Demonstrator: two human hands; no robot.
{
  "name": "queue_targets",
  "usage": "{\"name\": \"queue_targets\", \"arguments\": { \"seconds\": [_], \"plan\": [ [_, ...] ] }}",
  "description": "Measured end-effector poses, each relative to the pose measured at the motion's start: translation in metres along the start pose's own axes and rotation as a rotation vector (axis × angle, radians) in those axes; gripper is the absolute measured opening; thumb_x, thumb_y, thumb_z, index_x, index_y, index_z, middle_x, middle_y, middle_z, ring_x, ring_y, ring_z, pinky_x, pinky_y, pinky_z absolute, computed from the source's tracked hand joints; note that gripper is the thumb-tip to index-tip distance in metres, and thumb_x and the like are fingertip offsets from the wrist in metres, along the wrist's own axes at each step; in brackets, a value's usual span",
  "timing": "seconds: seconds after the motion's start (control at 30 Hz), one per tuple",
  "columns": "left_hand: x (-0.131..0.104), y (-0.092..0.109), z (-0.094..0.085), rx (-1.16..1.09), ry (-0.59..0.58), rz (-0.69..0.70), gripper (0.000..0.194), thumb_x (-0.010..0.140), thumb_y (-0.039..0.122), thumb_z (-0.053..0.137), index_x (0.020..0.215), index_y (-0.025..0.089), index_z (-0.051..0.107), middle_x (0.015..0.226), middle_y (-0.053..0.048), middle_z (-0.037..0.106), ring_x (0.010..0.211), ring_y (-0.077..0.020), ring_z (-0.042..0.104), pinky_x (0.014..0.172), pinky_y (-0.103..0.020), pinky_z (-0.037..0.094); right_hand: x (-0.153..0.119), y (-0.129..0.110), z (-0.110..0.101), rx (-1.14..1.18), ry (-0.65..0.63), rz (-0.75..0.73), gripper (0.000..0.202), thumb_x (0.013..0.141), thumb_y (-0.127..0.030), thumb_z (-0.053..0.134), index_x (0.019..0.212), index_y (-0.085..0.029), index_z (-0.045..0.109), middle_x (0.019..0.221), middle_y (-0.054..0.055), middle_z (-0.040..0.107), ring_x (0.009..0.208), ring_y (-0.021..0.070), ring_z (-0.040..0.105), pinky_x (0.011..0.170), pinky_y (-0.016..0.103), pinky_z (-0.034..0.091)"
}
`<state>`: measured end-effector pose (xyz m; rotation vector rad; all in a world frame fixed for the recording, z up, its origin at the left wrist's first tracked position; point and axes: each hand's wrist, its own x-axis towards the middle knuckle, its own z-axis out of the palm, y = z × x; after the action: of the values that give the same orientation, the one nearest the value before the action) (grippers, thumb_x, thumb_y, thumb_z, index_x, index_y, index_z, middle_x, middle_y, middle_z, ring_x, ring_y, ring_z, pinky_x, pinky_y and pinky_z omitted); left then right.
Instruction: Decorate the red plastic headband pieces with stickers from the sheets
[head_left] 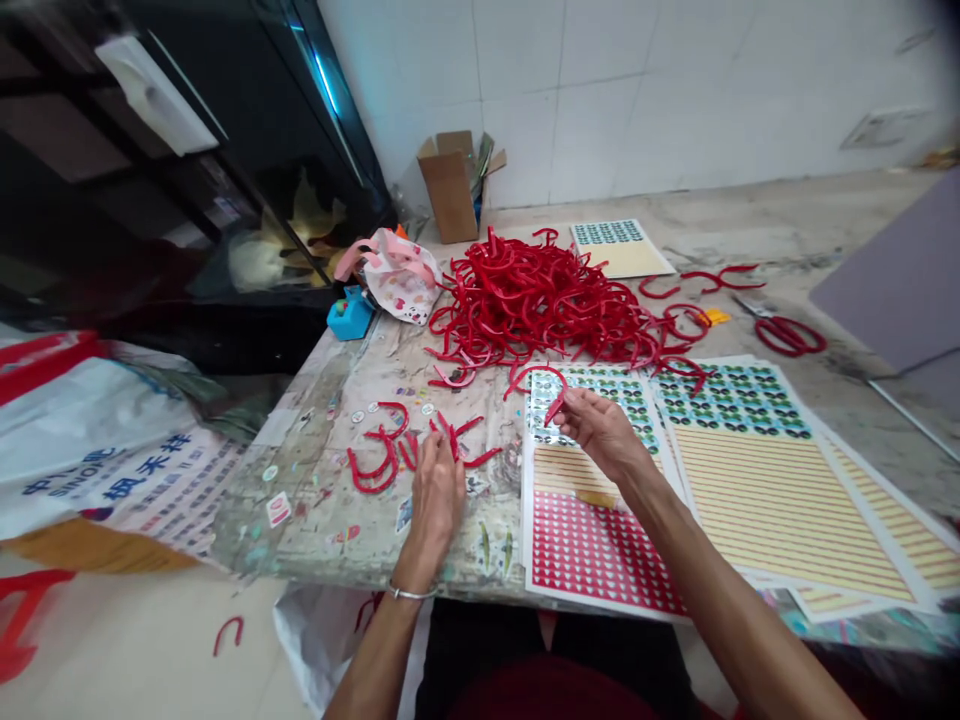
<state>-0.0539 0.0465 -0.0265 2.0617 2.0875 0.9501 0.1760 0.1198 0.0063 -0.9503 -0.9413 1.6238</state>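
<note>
My right hand (596, 425) pinches one end of a red curved strip (541, 370) between thumb and fingers. The strip arches leftward above the top of a sticker sheet (570, 540). My left hand (436, 490) is lowered to the table with fingers together on a red curved strip (448, 432), its fingertips partly hidden among the pieces. More loose red strips (373, 480) lie just left of that hand. Beyond both hands spreads a large tangled heap of similar red strips (532, 295).
Printed sheets (787, 500) lie at the right, with red-handled scissors (787, 335) behind them. A cardboard box (448, 190), a patterned pouch (401, 280) and a blue tape dispenser (350, 315) stand farther back. White sacks (127, 450) are beyond the table's left edge.
</note>
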Motion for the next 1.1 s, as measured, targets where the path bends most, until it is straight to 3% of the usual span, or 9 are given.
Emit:
{"name": "queue_targets", "arguments": {
  "seconds": [0.13, 0.3, 0.4, 0.5, 0.67, 0.77, 0.97, 1.1],
  "plan": [
    [0.001, 0.037, -0.008, -0.236, 0.054, -0.037, 0.026, 0.084, 0.017, 0.047, 0.106, 0.016, 0.061, 0.108, -0.011, 0.057, 0.105, -0.0235, 0.053, 0.094, -0.04, 0.042, -0.018, 0.001, 0.001, 0.23, 0.079, 0.133, 0.023, 0.066, -0.034, 0.076, 0.075, -0.018, 0.062, 0.066, -0.003, 0.065, 0.059, 0.0072, 0.062, 0.052, 0.015, 0.05],
    [-0.001, 0.091, 0.002, -0.837, -0.25, -0.169, 0.024, 0.082, 0.027, 0.057, 0.102, 0.016, 0.065, 0.097, -0.008, 0.067, 0.088, -0.019, 0.062, 0.081, -0.031, 0.049, -0.039, 0.008, 0.003, 0.159, 0.123, 0.103, 0.022, 0.068, -0.034, 0.074, 0.076, -0.018, 0.062, 0.063, -0.002, 0.064, 0.053, 0.0086, 0.061, 0.047, 0.017, 0.049],
    [0.0, 0.105, 0.01, -0.93, -0.281, -0.279, 0.023, 0.081, 0.031, 0.058, 0.092, 0.013, 0.067, 0.083, -0.007, 0.069, 0.077, -0.0178, 0.063, 0.073, -0.028, 0.049, -0.046, 0.006, 0.002, 0.077, 0.144, 0.05, 0.024, 0.069, -0.037, 0.073, 0.077, -0.018, 0.062, 0.062, -0.002, 0.065, 0.053, 0.0093, 0.061, 0.05, 0.018, 0.049],
    [0.003, 0.107, 0.013, -0.937, -0.261, -0.318, 0.022, 0.081, 0.032, 0.057, 0.086, 0.014, 0.068, 0.074, -0.004, 0.068, 0.07, -0.0161, 0.062, 0.067, -0.026, 0.048, -0.052, 0.003, -0.005, -0.126, 0.111, -0.046, 0.024, 0.076, -0.041, 0.065, 0.083, -0.019, 0.063, 0.07, 0.001, 0.067, 0.061, 0.0125, 0.063, 0.057, 0.024, 0.051],
    [-0.001, 0.091, 0.018, -0.963, -0.121, -0.406, 0.024, 0.081, 0.034, 0.057, 0.088, 0.014, 0.067, 0.077, -0.004, 0.069, 0.071, -0.0154, 0.063, 0.07, -0.026, 0.049, -0.071, 0.023, -0.036, -1.0, 0.031, -0.403, 0.022, 0.085, -0.036, 0.053, 0.096, -0.021, 0.065, 0.098, 0.01, 0.065, 0.092, 0.0244, 0.058, 0.078, 0.041, 0.047],
    [-0.016, 0.081, 0.025, -0.926, -0.112, -0.437, 0.023, 0.082, 0.033, 0.055, 0.088, 0.014, 0.066, 0.075, -0.003, 0.069, 0.065, -0.0135, 0.062, 0.069, -0.026, 0.048, -0.087, 0.044, -0.049, -1.326, -0.018, -0.448, 0.02, 0.089, -0.028, 0.046, 0.095, -0.02, 0.064, 0.099, 0.011, 0.062, 0.091, 0.0242, 0.055, 0.079, 0.041, 0.043],
    [-0.048, 0.076, 0.045, -0.816, -0.137, -0.451, 0.022, 0.085, 0.032, 0.049, 0.087, 0.015, 0.063, 0.068, -0.001, 0.066, 0.055, -0.011, 0.059, 0.059, -0.022, 0.048, -0.094, 0.056, -0.049, -1.367, -0.025, -0.398, 0.016, 0.091, -0.022, 0.041, 0.085, -0.019, 0.056, 0.084, 0.007, 0.061, 0.08, 0.0208, 0.053, 0.074, 0.034, 0.037],
    [-0.054, 0.073, 0.057, -0.801, -0.195, -0.458, 0.022, 0.087, 0.034, 0.046, 0.089, 0.016, 0.059, 0.065, 0.0, 0.065, 0.054, -0.0119, 0.061, 0.055, -0.022, 0.048, -0.084, 0.054, -0.04, -1.368, -0.14, -0.412, 0.018, 0.092, -0.017, 0.036, 0.092, -0.018, 0.054, 0.085, 0.006, 0.062, 0.08, 0.0192, 0.053, 0.076, 0.033, 0.033]
  ]
}}
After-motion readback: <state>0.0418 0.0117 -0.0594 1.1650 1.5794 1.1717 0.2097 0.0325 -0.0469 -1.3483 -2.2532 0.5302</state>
